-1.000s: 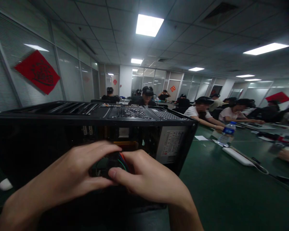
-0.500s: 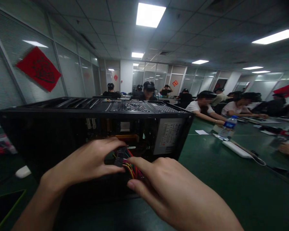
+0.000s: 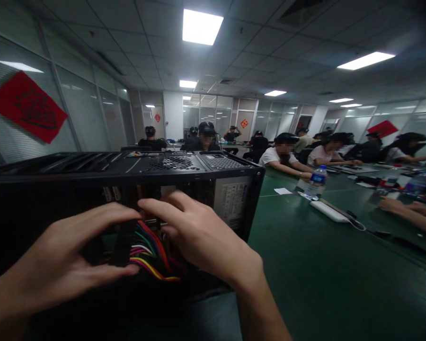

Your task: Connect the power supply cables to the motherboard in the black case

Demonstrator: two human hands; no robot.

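Note:
My left hand (image 3: 74,258) grips a wide black multi-pin power connector (image 3: 123,244) between thumb and fingers. Red, yellow, green, white and black wires (image 3: 152,258) curve out of its right side. Just beside them is my right hand (image 3: 199,232), its index finger stretched toward the connector's upper end. Its thumb is apart from that finger and close to the wires; the other fingers are partly hidden. Both hands are in front of the open side of a black computer case (image 3: 184,177), which lets a labelled silver power supply (image 3: 231,201) show at the right.
On the green table (image 3: 305,265) to the right are a water bottle (image 3: 316,182), a white power strip (image 3: 328,211) with a cable, and a slip of paper (image 3: 283,191). Another person's forearms (image 3: 408,213) rest at the right edge. Several people sit at tables behind.
My left hand and the connector have moved left and nearer. My right hand has let go of the wires and risen toward the connector's top. The view has turned right.

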